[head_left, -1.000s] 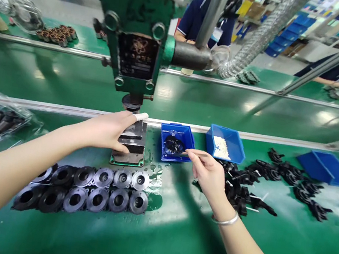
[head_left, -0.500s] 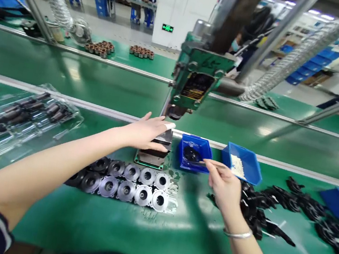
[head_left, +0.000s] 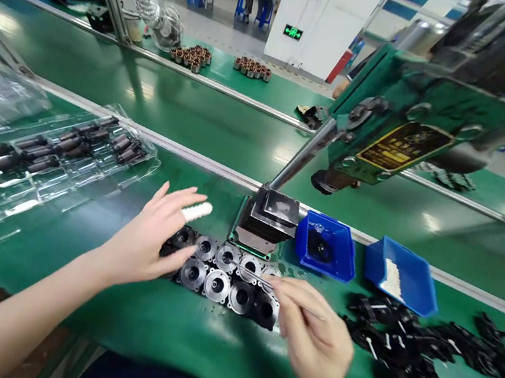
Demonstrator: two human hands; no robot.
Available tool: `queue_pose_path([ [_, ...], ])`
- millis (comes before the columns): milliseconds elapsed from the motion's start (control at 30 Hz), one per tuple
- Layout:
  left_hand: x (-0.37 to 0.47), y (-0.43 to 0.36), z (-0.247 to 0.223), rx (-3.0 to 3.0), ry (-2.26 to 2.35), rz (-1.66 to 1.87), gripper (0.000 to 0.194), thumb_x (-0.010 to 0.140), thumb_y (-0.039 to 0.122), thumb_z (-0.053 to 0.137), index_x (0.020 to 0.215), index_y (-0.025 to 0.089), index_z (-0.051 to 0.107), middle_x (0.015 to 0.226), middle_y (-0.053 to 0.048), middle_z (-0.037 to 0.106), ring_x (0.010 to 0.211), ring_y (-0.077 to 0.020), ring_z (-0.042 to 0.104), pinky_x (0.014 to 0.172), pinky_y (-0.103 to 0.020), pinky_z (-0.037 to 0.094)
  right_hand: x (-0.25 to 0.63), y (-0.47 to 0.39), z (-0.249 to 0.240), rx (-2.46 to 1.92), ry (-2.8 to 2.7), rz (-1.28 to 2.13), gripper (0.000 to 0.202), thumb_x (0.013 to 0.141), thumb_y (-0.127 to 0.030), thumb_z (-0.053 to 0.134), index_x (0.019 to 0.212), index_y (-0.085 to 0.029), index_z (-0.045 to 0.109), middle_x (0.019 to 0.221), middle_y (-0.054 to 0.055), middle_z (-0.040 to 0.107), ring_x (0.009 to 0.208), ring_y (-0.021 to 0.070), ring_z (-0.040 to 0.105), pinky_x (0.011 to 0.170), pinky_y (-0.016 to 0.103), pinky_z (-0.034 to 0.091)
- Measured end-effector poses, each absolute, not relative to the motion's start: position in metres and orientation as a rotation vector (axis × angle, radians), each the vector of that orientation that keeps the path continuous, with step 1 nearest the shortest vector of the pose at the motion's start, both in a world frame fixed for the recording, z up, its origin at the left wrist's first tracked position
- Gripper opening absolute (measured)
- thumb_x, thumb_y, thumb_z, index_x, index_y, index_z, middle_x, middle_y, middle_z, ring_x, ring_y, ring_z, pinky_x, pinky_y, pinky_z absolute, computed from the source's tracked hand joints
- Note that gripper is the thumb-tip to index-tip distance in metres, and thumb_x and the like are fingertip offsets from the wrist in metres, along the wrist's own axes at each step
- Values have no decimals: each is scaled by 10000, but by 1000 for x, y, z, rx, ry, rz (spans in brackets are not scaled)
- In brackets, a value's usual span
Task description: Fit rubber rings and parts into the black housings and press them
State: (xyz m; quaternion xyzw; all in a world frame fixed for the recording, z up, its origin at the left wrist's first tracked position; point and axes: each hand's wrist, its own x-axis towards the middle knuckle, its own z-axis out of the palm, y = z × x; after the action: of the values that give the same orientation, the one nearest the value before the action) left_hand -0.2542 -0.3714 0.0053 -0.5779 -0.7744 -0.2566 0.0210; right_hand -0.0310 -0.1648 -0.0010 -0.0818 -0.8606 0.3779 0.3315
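Note:
My right hand (head_left: 314, 328) pinches slim metal tweezers (head_left: 261, 279), whose tip reaches over the two rows of round metal housings (head_left: 217, 285). Whether the tip carries a small part is too fine to make out. My left hand (head_left: 159, 238) is open, fingers spread, at the left end of the rows, and it partly covers some housings. One of its fingers wears a white wrap (head_left: 197, 211). Behind the housings stands the dark block (head_left: 272, 213) of a green bench press (head_left: 403, 124). To its right, a blue bin (head_left: 327, 245) holds black rings.
Another blue bin (head_left: 402, 275) holds small white pieces. Black molded parts with white sticks (head_left: 414, 351) lie heaped at the right. Clear plastic trays with dark cylinders (head_left: 60, 150) are at the left. Copper-wound parts (head_left: 192, 56) sit on the far bench; two people are seated beyond.
My right hand has brought the tweezers from the black-ring bin to the housings. My left hand has left the press block and moved to the housings' left end. The view has shifted.

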Motion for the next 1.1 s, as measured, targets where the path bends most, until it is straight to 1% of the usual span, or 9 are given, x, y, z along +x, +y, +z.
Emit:
queue_pose_path([
  [100,-235,-388,-20,-1780,-2449,-671,624,935,300,548,1512,210,327,1548,-144,419,1509,-342,237,1217,-682,78,-62,-178,-7,66,-2330,1054,262,965,-84,567,1110,-249,711,1028,48,770,928,186,738,819,297,624],
  [200,-223,-392,-33,-1812,-2424,-621,595,924,324,568,1477,186,399,1538,-120,454,1516,-365,204,1208,-698,7,-76,-185,-13,154,-2354,1085,275,963,-56,565,1138,-222,696,1060,62,762,946,169,729,844,280,612],
  [333,-220,-392,-39,-1841,-2375,-660,475,927,350,584,1364,170,538,1452,-78,567,1492,-355,277,1226,-644,-62,-77,-187,-17,70,-2354,1122,266,937,-29,603,1099,-212,709,1021,47,764,927,155,721,835,256,598],
  [433,-222,-394,-42,-1841,-2351,-743,476,914,383,618,1339,176,566,1412,-77,604,1470,-344,335,1238,-617,-57,-74,-184,-18,-37,-2306,1188,283,928,-23,613,1089,-231,719,985,32,759,883,160,727,804,272,604],
  [500,-223,-395,-43,-1845,-2347,-778,493,901,398,638,1338,181,572,1397,-89,615,1464,-349,348,1239,-621,-42,-75,-181,-18,-101,-2277,1160,300,925,-17,613,1094,-241,718,993,32,755,878,169,732,807,295,607],
  [667,-226,-394,-43,-1878,-2348,-710,445,901,347,627,1312,181,595,1378,-97,628,1450,-367,369,1235,-650,-8,-81,-176,-22,-64,-2351,1014,332,935,-22,599,1147,-257,702,1089,43,752,956,194,737,865,334,617],
  [833,-229,-392,-41,-1851,-2320,-786,403,885,336,648,1260,190,622,1317,-80,672,1433,-346,406,1249,-623,9,-84,-175,-23,13,-2372,995,337,934,-16,599,1161,-246,694,1116,41,750,962,179,735,873,304,617],
  [967,-232,-391,-37,-1899,-2319,-737,333,903,322,622,1209,190,634,1318,-68,673,1440,-342,394,1242,-635,20,-83,-174,-21,20,-2390,977,312,935,-15,604,1145,-227,695,1088,39,754,961,160,731,876,270,609],
  [1100,-235,-393,-35,-1934,-2318,-777,297,914,327,615,1183,202,634,1324,-48,672,1443,-333,393,1242,-632,21,-81,-174,-17,27,-2403,947,297,945,-28,593,1143,-226,692,1093,42,754,974,161,731,894,274,609],
])
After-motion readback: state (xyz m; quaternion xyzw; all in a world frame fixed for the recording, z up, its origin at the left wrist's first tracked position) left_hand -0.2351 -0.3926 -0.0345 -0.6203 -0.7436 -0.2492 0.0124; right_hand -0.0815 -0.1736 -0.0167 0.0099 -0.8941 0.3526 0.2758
